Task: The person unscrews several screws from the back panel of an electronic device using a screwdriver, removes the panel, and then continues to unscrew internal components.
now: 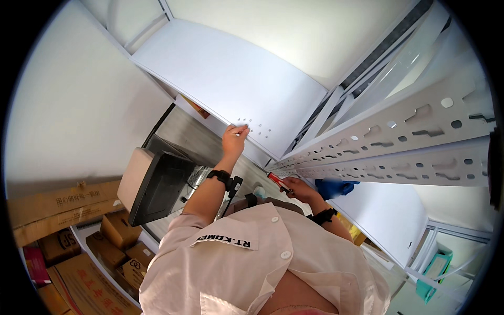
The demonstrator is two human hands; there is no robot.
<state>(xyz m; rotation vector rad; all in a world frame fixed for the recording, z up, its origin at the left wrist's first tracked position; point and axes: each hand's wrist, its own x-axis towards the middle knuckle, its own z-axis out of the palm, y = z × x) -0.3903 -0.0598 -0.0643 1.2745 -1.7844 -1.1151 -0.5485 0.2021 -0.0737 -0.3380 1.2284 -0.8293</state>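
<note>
My left hand (234,140) is at the front edge of the white shelf board (231,68), with thumb and fingers pinched together. Whatever is between the fingertips is too small to make out. Right beside them, several small metal pieces (260,126), like screws or nuts, lie scattered on the board. Lower and to the right, my right hand (300,191) is closed around a red-handled tool (276,180) with a dark part near the fingers. The tool points up and left, and its exact kind does not show. Both wrists wear black straps.
Perforated metal rack uprights (388,139) rise close on the right. Beyond my right hand are a blue bundle (336,187) and another white shelf (388,220). A black-edged bin-like object (157,184) stands at left, above cardboard boxes (86,283). A green box (434,275) sits lower right.
</note>
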